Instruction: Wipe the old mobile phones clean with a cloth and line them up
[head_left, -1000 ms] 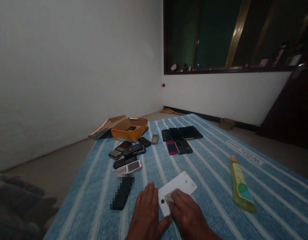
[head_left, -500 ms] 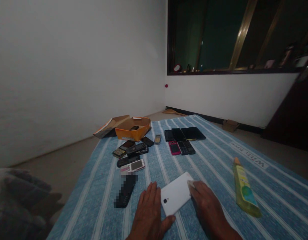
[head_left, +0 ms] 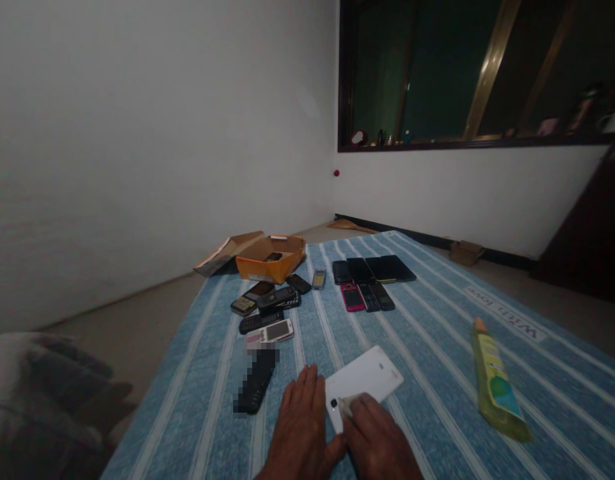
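The hands are working at the near edge of the cover. The left hand (head_left: 300, 427) is lying flat and released, fingers extended, thumb spread, its side touching the white phone (head_left: 364, 375). The right hand (head_left: 374, 433) is pinching a wipe (head_left: 345, 404) and holding it against the back of the same phone.

The striped cover (head_left: 437, 373) is supporting all items. The orange box (head_left: 260, 269) is standing open at the far left, its flap (head_left: 222, 257) tilting outward. A pile of phones (head_left: 278, 298) is lying in front of the box. Farther right, a row of black devices (head_left: 360, 270) is lying behind a shorter row of phones. The bottle (head_left: 500, 383) is lying on its side at the right, well apart from the hands. The white phone is resting back-up and diagonally at the hands. The black phone (head_left: 260, 383), partly pixelated, is lying left of the left hand. The red phone (head_left: 352, 298) is occupying the left end of the shorter row. The silver phone (head_left: 318, 279) is lying between pile and rows. The lens (head_left: 334, 403) of the white phone is showing beside the wipe.
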### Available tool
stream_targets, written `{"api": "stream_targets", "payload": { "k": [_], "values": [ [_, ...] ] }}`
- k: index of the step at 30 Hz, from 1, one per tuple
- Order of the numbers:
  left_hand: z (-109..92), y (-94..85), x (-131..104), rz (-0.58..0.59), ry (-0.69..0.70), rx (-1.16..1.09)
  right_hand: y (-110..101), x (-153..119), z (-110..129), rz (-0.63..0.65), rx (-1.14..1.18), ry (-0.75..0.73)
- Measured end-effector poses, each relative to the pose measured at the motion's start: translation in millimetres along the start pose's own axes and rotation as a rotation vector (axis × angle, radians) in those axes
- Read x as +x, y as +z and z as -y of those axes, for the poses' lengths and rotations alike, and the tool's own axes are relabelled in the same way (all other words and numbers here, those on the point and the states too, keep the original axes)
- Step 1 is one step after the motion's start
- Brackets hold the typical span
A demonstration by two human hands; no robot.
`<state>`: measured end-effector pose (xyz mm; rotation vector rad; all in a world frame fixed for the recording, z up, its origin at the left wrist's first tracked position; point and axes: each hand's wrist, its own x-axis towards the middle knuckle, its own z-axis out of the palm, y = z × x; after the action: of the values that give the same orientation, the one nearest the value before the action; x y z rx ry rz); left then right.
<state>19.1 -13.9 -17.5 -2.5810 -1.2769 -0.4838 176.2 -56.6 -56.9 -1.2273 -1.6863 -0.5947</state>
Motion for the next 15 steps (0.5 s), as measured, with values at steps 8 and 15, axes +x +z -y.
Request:
{"api": "stream_targets", "payload": {
  "k": [8, 15],
  "values": [
    [-6, -14.6, 4, 0.122, -0.019, -0.033, -25, 20, -27, 0.202, 0.044, -0.049],
    [-8, -19.4, 5, 0.122, -0.008, -0.002, -33, 32, -36, 0.324, -0.01, 0.009]
  ]
}}
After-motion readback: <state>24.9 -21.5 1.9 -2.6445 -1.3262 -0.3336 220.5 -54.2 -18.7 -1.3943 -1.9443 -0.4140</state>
